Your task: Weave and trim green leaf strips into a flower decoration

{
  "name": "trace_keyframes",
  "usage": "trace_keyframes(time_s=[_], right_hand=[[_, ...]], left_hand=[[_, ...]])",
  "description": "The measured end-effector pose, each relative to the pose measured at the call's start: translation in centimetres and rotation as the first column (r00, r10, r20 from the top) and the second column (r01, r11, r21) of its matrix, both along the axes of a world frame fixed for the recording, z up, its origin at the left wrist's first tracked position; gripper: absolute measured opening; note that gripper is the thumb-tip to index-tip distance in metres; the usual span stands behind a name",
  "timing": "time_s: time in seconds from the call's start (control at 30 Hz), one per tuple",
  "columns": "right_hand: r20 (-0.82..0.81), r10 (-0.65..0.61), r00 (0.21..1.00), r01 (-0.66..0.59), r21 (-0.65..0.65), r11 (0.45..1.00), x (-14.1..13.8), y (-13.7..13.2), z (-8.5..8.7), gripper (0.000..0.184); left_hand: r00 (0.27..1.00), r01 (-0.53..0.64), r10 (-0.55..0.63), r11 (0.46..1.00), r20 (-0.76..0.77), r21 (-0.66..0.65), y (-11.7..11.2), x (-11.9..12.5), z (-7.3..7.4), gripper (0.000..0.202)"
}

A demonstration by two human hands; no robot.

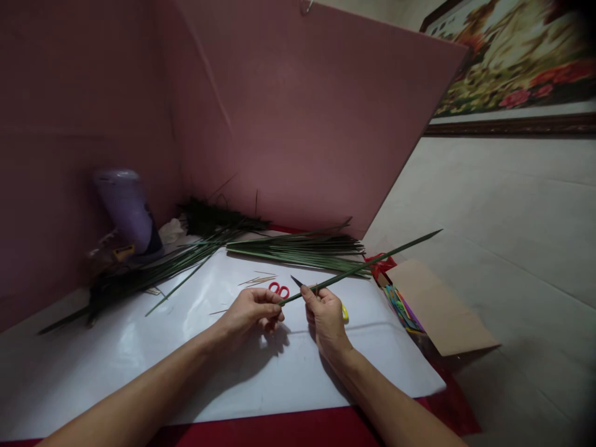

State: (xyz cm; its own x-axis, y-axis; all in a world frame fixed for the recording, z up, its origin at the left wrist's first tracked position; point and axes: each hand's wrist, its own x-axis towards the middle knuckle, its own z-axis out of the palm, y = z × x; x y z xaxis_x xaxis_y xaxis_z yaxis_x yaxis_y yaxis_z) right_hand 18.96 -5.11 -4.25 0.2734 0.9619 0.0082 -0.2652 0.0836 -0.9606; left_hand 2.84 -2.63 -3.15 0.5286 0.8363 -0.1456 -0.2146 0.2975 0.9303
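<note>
A long narrow green leaf strip runs from between both hands up to the right. My left hand pinches its lower end between thumb and fingers. Closed around a small knife, my right hand is right beside the strip. The dark pointed knife blade sticks out past the thumb, and a bit of yellow shows behind the palm, seemingly its handle. Whether the right fingers also grip the strip is hard to tell. Red-handled scissors lie just beyond the hands, their blades hidden.
Bundled green leaf strips lie at the back of the white-covered table; more leaves spread leftward. Thin sticks rest mid-table. A purple bottle-like object stands left. At right is an open cardboard box with colourful items.
</note>
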Motion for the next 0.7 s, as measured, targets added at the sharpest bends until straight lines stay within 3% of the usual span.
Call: trace_keyframes(time_s=[0.3, 0.57, 0.7], right_hand=[[-0.028, 0.005, 1.0, -0.005, 0.014, 1.0, 0.2, 0.2, 0.0, 0.038], [0.055, 0.297, 0.953, -0.288, -0.129, 0.949, -1.4, -1.9, 1.3, 0.038], [0.206, 0.296, 0.933, -0.285, -0.082, 0.955, -1.5, -1.9, 0.4, 0.027]], left_hand=[[0.996, -0.071, 0.073, 0.997, 0.058, -0.039, -0.3, 0.1, 0.5, 0.014], [0.974, -0.193, 0.207, 0.972, 0.098, -0.133, 0.0, 0.1, 0.9, 0.012], [0.966, -0.257, 0.257, 0.959, -0.018, -0.123, -0.1, 0.2, 0.6, 0.006]])
